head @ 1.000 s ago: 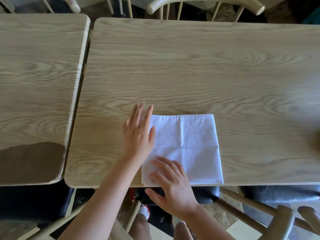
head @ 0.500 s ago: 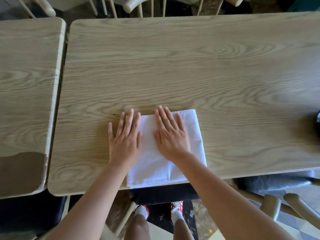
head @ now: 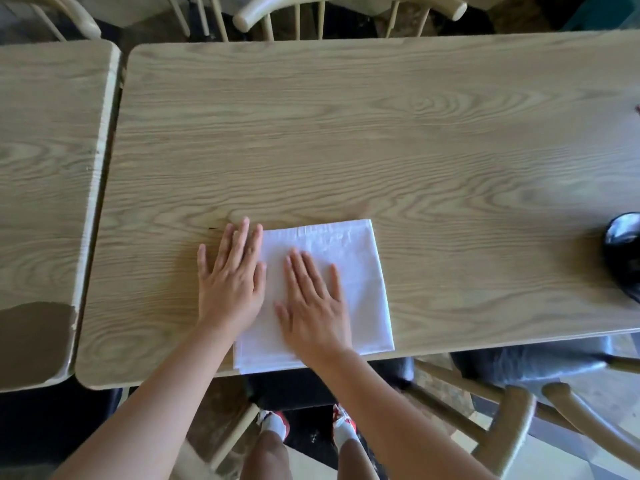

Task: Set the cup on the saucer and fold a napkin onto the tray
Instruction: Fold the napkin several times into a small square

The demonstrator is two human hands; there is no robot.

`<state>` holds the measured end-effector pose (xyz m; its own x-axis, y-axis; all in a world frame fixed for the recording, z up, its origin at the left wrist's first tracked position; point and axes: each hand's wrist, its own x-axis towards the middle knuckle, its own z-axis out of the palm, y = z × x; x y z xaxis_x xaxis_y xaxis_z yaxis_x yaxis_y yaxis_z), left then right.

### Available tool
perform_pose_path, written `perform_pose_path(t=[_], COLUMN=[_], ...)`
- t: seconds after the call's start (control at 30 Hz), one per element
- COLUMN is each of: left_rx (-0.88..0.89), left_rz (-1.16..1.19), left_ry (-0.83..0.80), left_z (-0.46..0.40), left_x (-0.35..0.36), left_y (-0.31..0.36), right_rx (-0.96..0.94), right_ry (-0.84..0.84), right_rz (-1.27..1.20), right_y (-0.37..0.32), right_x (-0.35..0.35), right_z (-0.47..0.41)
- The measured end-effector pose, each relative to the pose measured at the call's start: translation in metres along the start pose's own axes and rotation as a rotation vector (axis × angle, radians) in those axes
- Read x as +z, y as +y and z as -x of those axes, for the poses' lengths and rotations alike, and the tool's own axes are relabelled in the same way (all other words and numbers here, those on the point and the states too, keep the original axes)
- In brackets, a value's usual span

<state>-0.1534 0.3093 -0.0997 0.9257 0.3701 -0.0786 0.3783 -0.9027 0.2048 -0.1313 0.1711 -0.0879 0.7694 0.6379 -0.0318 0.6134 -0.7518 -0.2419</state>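
With both hands flat, fingers spread, gripping nothing, my right hand [head: 313, 299] pins the napkin [head: 349, 258] on the counter [head: 346, 133] while my left hand [head: 230, 278] should sweep its left crease sharp.

soft, even daylight over the table [head: 381, 140], a little brighter on the far right. the white napkin [head: 349, 268] is near washed out. the right hand [head: 313, 306] smears with motion blur; the left hand [head: 230, 285] looks sharper. wide-angle bending curves the table edges, and under them it falls dark.
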Motion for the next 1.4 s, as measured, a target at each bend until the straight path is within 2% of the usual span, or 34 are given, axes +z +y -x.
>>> perform_pose_path(t=[0.07,0.2,0.3,0.4,0.47,0.57,0.67,0.77,0.87,0.93,1.07,1.1,1.2,1.4], left_rx=[0.000,-0.005,-0.035,-0.156,-0.061,0.184,0.143,0.082,0.094,0.095,0.101,0.107,0.180,0.489], left_rz=[-0.009,0.019,-0.001,0.001,0.020,-0.029,-0.085,-0.164,-0.181,-0.160,-0.143,-0.142,-0.150,-0.231], left_ry=[-0.003,-0.016,-0.005,0.144,0.192,0.050,-0.044,-0.033,-0.072,-0.084,-0.103,-0.114,-0.160,-0.213], left_z=[0.000,0.001,0.002,0.011,0.027,0.056,0.069,0.088,0.099,0.098,0.097,0.098,0.097,0.110], left_x=[0.001,0.001,-0.001,-0.009,-0.009,0.014,0.024,0.013,0.007,0.008,0.003,0.003,0.000,-0.010], left_y=[-0.001,-0.001,-0.001,0.026,0.067,0.114,0.090,0.040,0.017,0.018,0.020,0.019,0.013,-0.018], right_rx=[0.016,0.100,0.116,0.122,0.121,0.111,0.111,0.105,0.116,0.054,-0.358,-0.411,-0.450,-0.523], right_ry=[-0.044,-0.008,-0.032,-0.010,0.000,-0.005,0.006,0.006,0.020,0.044,-0.001,-0.025,-0.066,0.033], right_rz=[0.040,0.110,0.114,0.124,0.133,0.129,0.121,0.135,0.142,0.132,0.136,0.153,0.209,0.185], right_y=[0.030,0.104,0.110,0.106,0.108,0.108,0.108,0.109,0.110,0.111,0.128,0.133,0.146,0.169], right_x=[0.001,-0.012,-0.014,-0.014,-0.012,-0.011,-0.011,-0.010,-0.010,-0.014,-0.018,-0.019,-0.020,-0.024], right_z=[0.010,0.033,0.036,0.036,0.036,0.037,0.037,0.038,0.038,0.039,0.057,0.062,0.072,0.092])
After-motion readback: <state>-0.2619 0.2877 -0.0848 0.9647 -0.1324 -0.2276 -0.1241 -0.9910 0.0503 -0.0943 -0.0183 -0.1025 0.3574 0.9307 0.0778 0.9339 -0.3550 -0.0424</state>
